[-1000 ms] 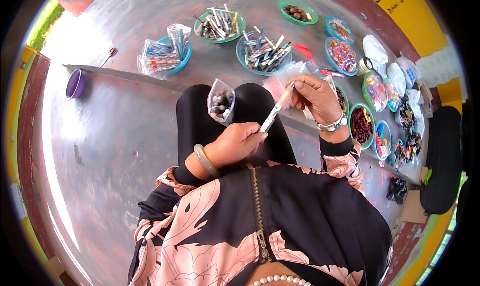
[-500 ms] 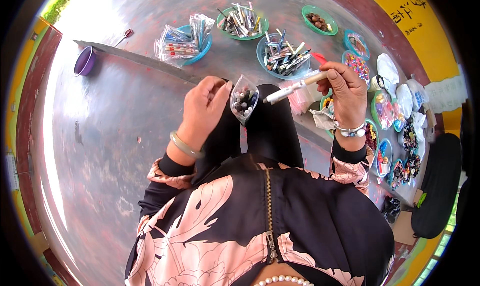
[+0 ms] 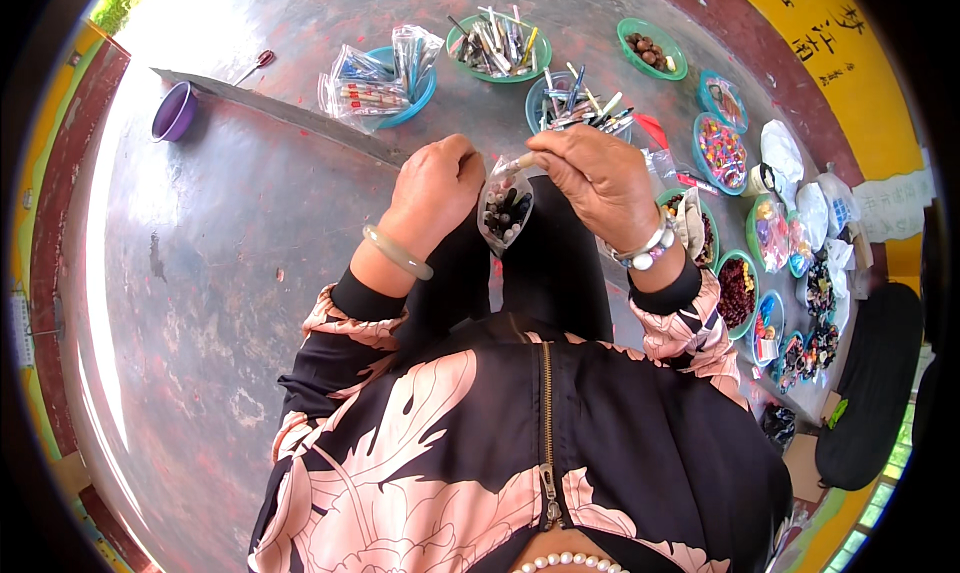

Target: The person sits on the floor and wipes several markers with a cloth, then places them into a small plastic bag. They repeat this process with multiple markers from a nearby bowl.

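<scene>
Lowered since before, right hand (image 3: 600,183) grips a pen (image 3: 520,161) at the left hand's (image 3: 435,188) held bag (image 3: 505,213).

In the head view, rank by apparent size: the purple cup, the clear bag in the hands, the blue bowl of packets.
1. Blue bowl, heaped with packets.
2. Clear bag, though it is nearer the camera, so unsure.
3. Purple cup.

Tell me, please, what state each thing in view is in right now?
Left hand: pinching the bag's rim.
Right hand: holding a pen at the bag's mouth.
Bag: open, hanging, partly filled with dark pieces.
Pen: tip at the bag's mouth.
Green bowl: full of pens.
Blue bowl: holding packed bags.
Purple cup: upright.
</scene>
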`<action>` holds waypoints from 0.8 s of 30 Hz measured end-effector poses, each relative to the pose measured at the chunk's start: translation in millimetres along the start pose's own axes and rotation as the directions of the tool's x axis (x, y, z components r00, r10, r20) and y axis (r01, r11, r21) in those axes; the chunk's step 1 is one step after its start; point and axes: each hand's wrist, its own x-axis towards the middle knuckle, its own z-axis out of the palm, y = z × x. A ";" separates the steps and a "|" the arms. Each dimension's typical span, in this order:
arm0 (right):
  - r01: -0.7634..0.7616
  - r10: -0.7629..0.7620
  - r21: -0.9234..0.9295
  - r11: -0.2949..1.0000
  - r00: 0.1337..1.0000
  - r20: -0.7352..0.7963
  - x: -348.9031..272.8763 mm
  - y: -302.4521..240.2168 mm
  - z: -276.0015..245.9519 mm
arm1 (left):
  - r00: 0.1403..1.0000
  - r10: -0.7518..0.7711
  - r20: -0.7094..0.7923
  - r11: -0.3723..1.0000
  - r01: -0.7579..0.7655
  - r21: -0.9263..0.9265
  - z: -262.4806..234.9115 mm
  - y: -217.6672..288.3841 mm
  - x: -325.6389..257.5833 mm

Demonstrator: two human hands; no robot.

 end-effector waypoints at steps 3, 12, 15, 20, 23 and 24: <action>-0.026 0.028 -0.026 0.999 0.996 0.085 2.7 3.2 5.4 | 0.999 -0.012 0.040 0.999 0.014 -0.047 -3.4 1.5 -0.5; 0.026 -0.016 -0.053 0.998 0.982 0.188 3.8 15.4 16.9 | 0.973 0.072 0.221 0.997 -0.070 -0.017 4.9 -7.8 -3.9; -0.116 0.135 -0.089 0.989 0.959 0.248 0.1 18.4 17.2 | 0.980 0.119 0.161 0.993 -0.116 -0.030 13.0 -13.0 -4.1; -0.053 0.093 -0.138 0.989 0.950 0.299 -2.8 27.7 21.7 | 0.984 0.139 0.115 0.987 -0.127 -0.102 14.7 -6.8 -5.0; -0.005 0.061 -0.181 0.983 0.950 0.306 -3.2 30.8 26.2 | 0.985 0.122 0.120 0.986 -0.107 -0.129 16.4 -6.0 -7.2; 0.002 0.056 -0.192 0.981 0.953 0.299 -3.3 31.2 28.1 | 0.986 0.119 0.120 0.986 -0.102 -0.135 17.3 -6.0 -7.7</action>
